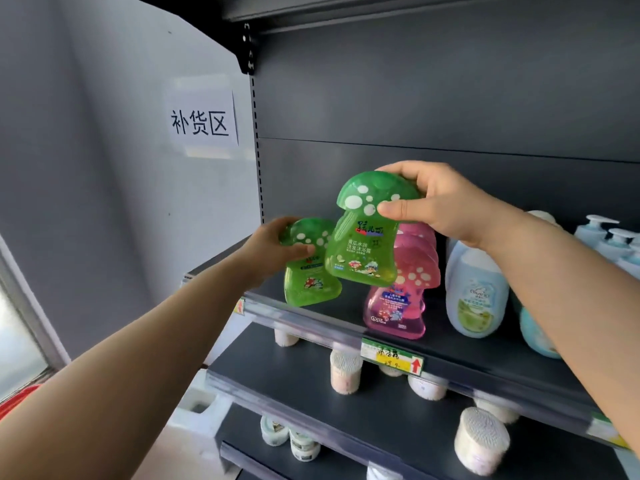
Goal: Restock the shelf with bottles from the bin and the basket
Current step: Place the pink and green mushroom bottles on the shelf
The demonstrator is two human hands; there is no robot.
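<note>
Right hand (440, 199) is clamped on the spotted cap of a green translucent mushroom-shaped plastic bottle (363, 247), thumb on the front face, fingers over the top and back. The bottle is in the air, tilted, label towards the camera, above the front-left part of the dark grey metal shelf (457, 355).

Left hand (273, 245) grips the cap of a second green mushroom-shaped bottle (310, 278), thumb across the front. It's near the shelf's left front corner, base down, leaning slightly. Can't tell if it's fully seated. The lifted bottle overlaps its right side, contact unclear.

Just right of them is a row of pink translucent mushroom-shaped bottles (398, 303) running front to back, the front one near the front edge. Next right is a white and pale-blue lotion bottle (476, 292) with a green label, upright. White pump-top bottles (604, 237) stand towards the right end.

A yellow price tag with a red arrow (391, 356) is on the shelf's front edge, below the pink row. The lower shelf (277, 375) carries round tubs of cotton swabs (346, 372). A white paper sign with black characters (202, 119) is on the grey panel left of the shelf.
</note>
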